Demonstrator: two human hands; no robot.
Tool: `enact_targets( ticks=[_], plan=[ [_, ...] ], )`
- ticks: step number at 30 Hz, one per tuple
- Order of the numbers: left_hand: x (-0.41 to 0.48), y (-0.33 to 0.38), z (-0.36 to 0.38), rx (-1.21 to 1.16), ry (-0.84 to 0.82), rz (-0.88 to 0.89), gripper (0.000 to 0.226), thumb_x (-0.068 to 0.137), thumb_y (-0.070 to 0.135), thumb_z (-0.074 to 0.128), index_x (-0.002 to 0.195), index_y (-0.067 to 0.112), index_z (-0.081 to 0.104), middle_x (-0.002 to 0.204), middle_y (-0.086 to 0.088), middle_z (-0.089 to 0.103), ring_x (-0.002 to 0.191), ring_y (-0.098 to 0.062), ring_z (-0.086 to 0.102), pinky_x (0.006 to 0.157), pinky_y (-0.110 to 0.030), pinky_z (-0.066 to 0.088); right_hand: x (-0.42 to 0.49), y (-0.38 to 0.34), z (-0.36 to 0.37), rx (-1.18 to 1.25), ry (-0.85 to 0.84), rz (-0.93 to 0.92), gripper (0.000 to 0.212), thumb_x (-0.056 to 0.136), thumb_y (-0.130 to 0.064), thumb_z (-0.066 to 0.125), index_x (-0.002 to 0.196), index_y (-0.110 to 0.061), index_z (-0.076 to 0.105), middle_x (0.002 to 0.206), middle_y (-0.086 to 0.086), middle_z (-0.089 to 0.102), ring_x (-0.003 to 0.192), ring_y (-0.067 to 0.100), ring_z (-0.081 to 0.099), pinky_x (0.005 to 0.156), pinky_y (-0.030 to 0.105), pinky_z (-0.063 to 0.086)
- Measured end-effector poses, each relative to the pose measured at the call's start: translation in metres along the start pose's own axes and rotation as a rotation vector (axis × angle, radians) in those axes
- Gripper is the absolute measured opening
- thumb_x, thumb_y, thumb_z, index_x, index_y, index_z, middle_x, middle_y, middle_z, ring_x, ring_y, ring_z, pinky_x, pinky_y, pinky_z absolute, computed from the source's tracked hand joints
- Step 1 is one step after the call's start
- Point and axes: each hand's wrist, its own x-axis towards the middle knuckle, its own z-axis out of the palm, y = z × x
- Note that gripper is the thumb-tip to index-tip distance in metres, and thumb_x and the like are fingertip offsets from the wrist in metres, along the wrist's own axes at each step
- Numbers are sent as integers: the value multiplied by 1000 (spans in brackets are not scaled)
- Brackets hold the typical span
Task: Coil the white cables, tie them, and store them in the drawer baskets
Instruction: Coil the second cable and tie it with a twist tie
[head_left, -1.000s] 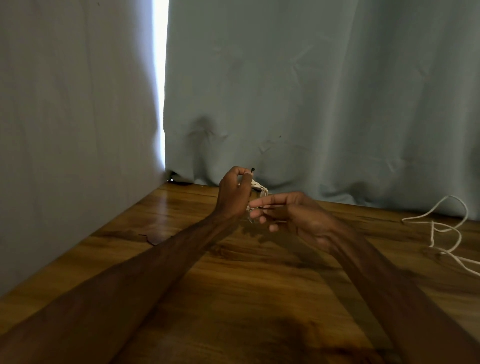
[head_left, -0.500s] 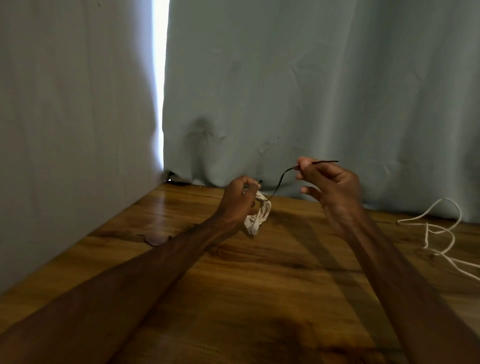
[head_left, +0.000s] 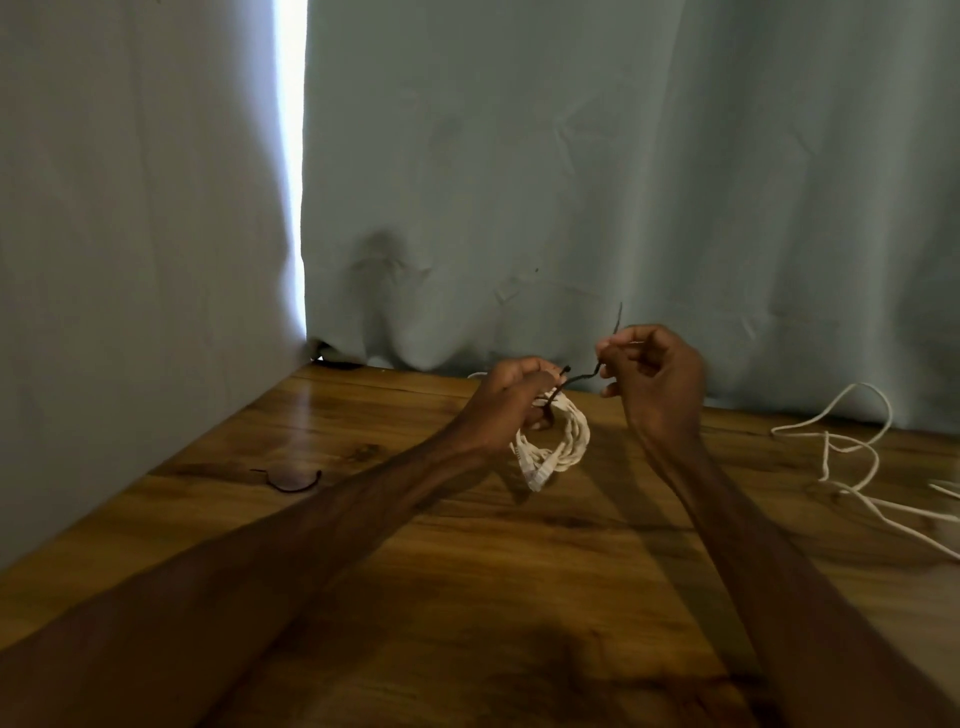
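Note:
A small coil of white cable (head_left: 558, 447) hangs just above the wooden table (head_left: 467, 571), its connector ends pointing down. My left hand (head_left: 511, 400) grips the top of the coil. A thin dark tie (head_left: 589, 371) runs from the coil up to my right hand (head_left: 649, 374), which pinches it between thumb and fingers; the tie's free end sticks up above that hand. A loose white cable (head_left: 857, 452) lies uncoiled on the table at the right.
Another dark tie (head_left: 293, 480) lies curved on the table at the left. Pale curtains (head_left: 571, 182) hang behind and to the left of the table, with a bright gap between them. No drawer or basket is in view.
My hands separated and the right hand drew the dark tie out from the coil. The coil dropped into view below my left hand. The tie's free end now points up.

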Motion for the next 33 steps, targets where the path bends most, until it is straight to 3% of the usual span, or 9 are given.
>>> enact_targets(
  ticks=[3, 9, 12, 17, 22, 29, 33],
  plan=[
    [0, 5, 1, -66, 7, 12, 24, 107, 12, 47, 89, 7, 61, 64, -2, 58, 50, -9, 52, 44, -16, 39, -4, 3, 3, -1, -124, 3, 15, 92, -9, 74, 105, -2, 73, 92, 9, 76, 79, 22, 75, 58, 31, 62],
    [1, 2, -9, -23, 39, 19, 27, 107, 12, 46, 86, 10, 62, 59, 4, 57, 52, -10, 50, 45, -17, 39, -4, -2, 6, 83, -279, 99, 22, 96, -3, 65, 118, -1, 72, 103, 9, 76, 90, 16, 76, 69, 25, 62],
    [5, 2, -13, -15, 71, 32, 28, 106, 8, 45, 84, 11, 62, 58, 5, 57, 48, -10, 48, 43, -17, 39, -6, 4, 3, 48, -348, 118, 27, 92, 5, 68, 117, -1, 72, 101, 12, 76, 85, 14, 76, 74, 23, 62],
    [6, 2, -17, 4, 102, 40, 27, 106, 8, 44, 87, 10, 62, 58, 2, 55, 52, -17, 43, 44, -20, 38, -8, 3, 6, -26, -384, 77, 19, 93, -7, 71, 110, -3, 77, 97, 10, 78, 86, 23, 76, 68, 25, 62],
    [8, 1, -19, 7, 108, 10, 27, 105, 6, 44, 86, 9, 63, 65, -6, 54, 56, -20, 44, 43, -20, 38, -11, -6, 9, 125, -449, 291, 19, 92, -9, 71, 109, -3, 77, 101, 12, 79, 94, 27, 76, 79, 34, 64],
    [7, 2, -18, 55, 100, -20, 25, 104, 14, 49, 85, 15, 66, 83, -16, 61, 79, -30, 56, 57, -26, 44, -17, -12, 15, 236, -469, 504, 27, 85, -15, 76, 111, -5, 74, 98, 20, 78, 84, 32, 70, 86, 46, 57],
    [7, -1, -16, 100, 130, 23, 28, 106, 13, 45, 85, 14, 63, 78, -17, 56, 66, -24, 51, 54, -27, 40, -16, -11, 15, 212, -521, 539, 25, 90, -16, 74, 113, -8, 74, 102, 16, 77, 89, 29, 70, 87, 45, 55]
  ],
)
